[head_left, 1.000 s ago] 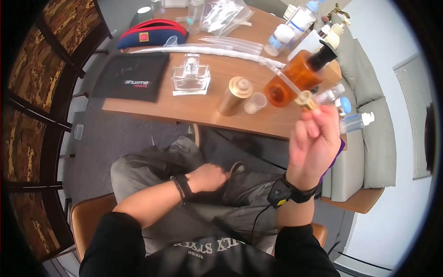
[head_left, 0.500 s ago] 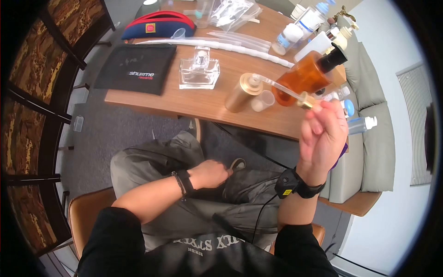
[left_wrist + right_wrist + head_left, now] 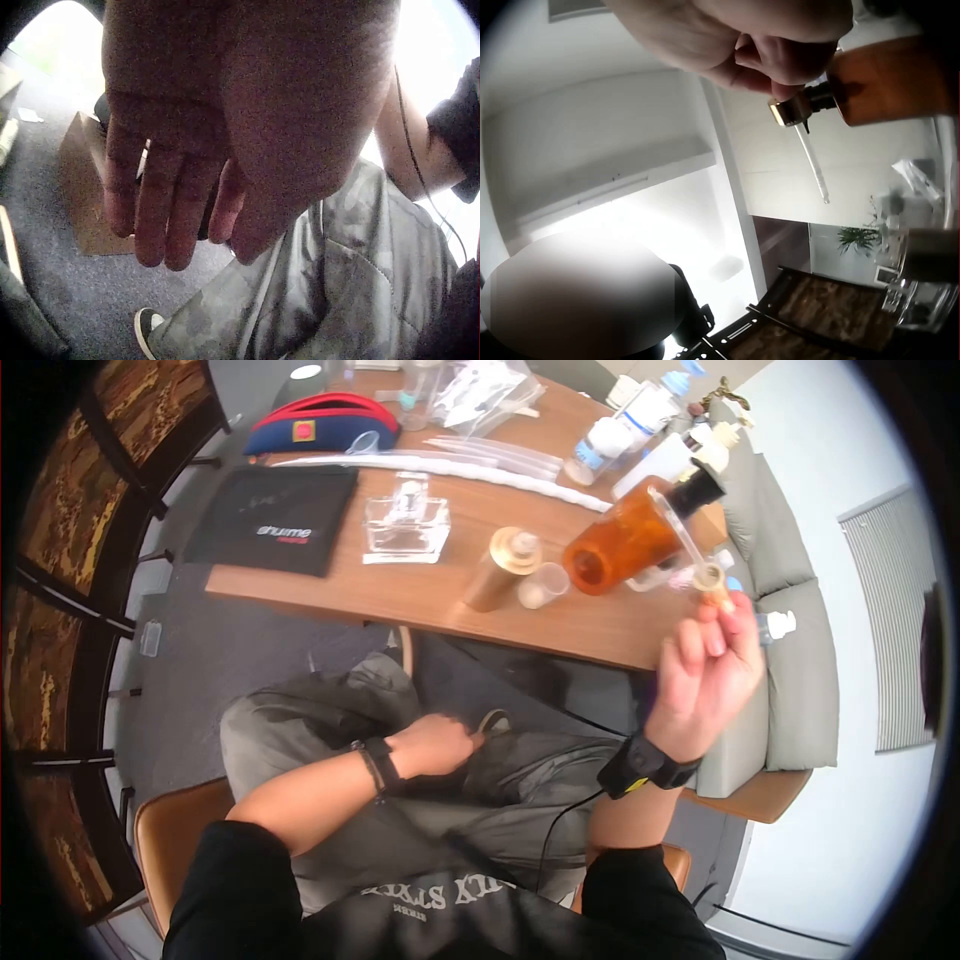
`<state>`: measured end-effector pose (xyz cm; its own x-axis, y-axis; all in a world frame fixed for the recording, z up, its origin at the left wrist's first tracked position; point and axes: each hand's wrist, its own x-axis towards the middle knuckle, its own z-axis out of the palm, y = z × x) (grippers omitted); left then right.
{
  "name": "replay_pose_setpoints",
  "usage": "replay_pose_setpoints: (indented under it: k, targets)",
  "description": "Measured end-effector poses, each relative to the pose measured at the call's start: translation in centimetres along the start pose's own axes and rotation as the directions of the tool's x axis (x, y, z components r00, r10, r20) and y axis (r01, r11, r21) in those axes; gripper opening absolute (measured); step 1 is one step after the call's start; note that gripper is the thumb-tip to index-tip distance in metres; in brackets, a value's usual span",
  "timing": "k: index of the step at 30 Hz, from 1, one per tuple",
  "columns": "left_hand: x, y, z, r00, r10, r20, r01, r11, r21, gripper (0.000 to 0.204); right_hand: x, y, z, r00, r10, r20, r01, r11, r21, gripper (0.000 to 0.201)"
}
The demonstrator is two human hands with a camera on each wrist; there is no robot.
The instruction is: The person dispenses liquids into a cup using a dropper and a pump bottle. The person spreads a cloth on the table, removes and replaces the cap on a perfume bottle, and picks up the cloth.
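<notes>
The right hand (image 3: 705,675) pinches the gold-collared dropper (image 3: 709,578) at the head view's right; the left hand (image 3: 437,745), lower centre, is empty. A careless swing could knock its glass stem (image 3: 812,161) against the amber bottle (image 3: 622,542), upper right.

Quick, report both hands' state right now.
Left hand: open and relaxed, holding nothing.
Right hand: closed, pinching the slim clear dropper with a shiny gold collar.
</notes>
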<state>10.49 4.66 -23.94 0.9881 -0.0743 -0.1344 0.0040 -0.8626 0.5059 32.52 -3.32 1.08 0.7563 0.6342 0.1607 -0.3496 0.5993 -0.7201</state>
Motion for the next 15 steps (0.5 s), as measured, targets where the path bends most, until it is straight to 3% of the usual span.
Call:
replay_pose_setpoints:
  k: [2, 4, 6, 8, 10, 12, 15]
  targets:
    - [0.0, -0.1, 0.2, 1.000, -0.021, 0.018, 0.021, 1.000, 0.014, 0.031, -0.5, 0.5, 1.2, 0.991, 0.132, -0.038, -0.126, 0.984, 0.125, 0.013]
    - [-0.1, -0.1, 0.3, 1.000, -0.027, -0.004, 0.027, 1.000, -0.008, 0.032, 0.1, 1.2, 1.5, 0.971, 0.238, -0.034, -0.210, 0.909, 0.360, 0.012]
    - [-0.2, -0.1, 0.0, 1.000, -0.013, -0.001, 0.013, 1.000, -0.001, 0.031, 0.5, 1.8, 0.1, 0.948, 0.290, 0.129, -0.317, 0.857, 0.405, 0.017]
    - [-0.3, -0.1, 0.0, 0.999, 0.010, -0.032, -0.010, 1.000, 0.022, 0.031, 0.4, 2.0, 0.2, 0.948, 0.283, 0.143, -0.317, 0.856, 0.409, 0.017]
    - [-0.2, -0.1, -0.1, 0.999, 0.011, -0.034, -0.010, 1.000, 0.025, 0.030, 0.0, 2.1, 0.8, 0.963, 0.253, 0.095, -0.270, 0.891, 0.364, 0.017]
    - [-0.4, -0.2, 0.1, 1.000, -0.005, -0.027, 0.006, 1.000, 0.024, 0.030, -0.5, 2.0, 1.4, 0.993, 0.105, -0.048, -0.096, 0.981, 0.167, 0.016]
    - [-0.3, -0.1, 0.0, 1.000, 0.005, -0.027, -0.004, 1.000, 0.030, 0.028, -0.7, 1.1, 1.8, 0.996, -0.059, 0.073, 0.066, 0.994, -0.092, 0.014]
